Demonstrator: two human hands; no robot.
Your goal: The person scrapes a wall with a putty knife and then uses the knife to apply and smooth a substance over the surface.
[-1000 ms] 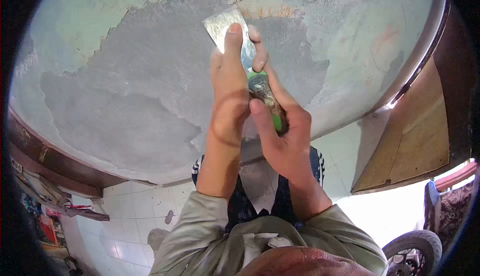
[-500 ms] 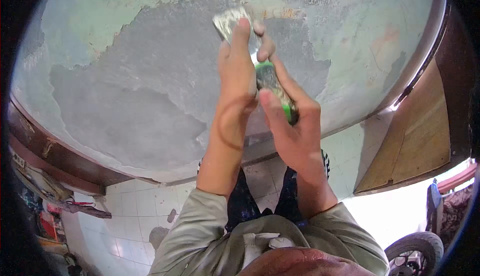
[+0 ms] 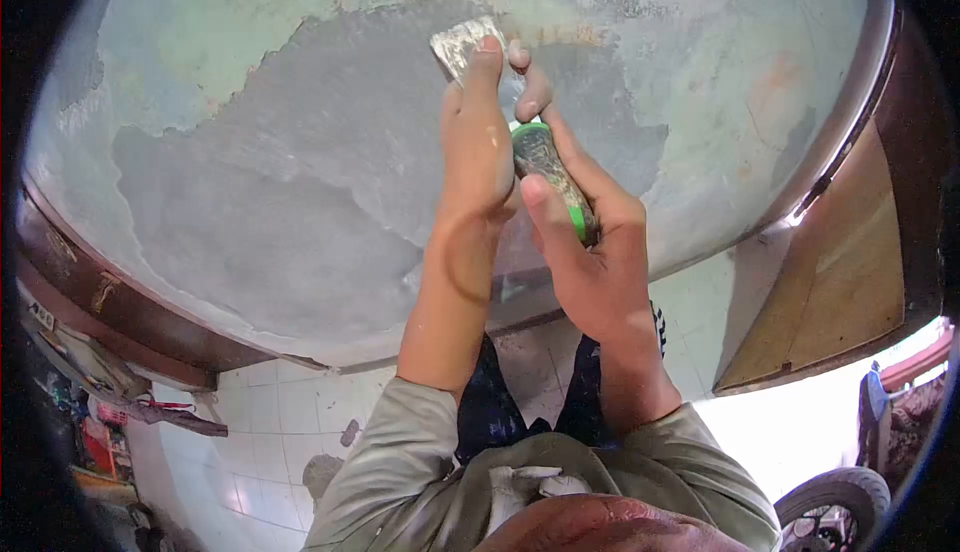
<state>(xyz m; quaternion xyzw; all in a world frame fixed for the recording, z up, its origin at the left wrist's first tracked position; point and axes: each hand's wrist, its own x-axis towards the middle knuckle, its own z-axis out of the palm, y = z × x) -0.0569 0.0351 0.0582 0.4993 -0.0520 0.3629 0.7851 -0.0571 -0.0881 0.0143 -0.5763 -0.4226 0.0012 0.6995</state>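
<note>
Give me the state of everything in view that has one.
Scraper: held in both hands, blade mottled whitish
Left hand: thumb on the blade
Right hand: closed around the handle
Wall: patchy grey and pale green
Tiled floor: dark marks in places

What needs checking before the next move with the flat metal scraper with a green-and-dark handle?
1. Right hand around the green-and-dark handle: ok.
2. Left thumb on the flat metal blade: ok.
3. Thumb short of the blade's far edge: ok.
4. Blade touching the rough grey wall patch: cannot tell.
5. Blade free of residue: cannot tell, whitish streaks may be glare.
6. Patch border even: not ok, ragged.
</note>
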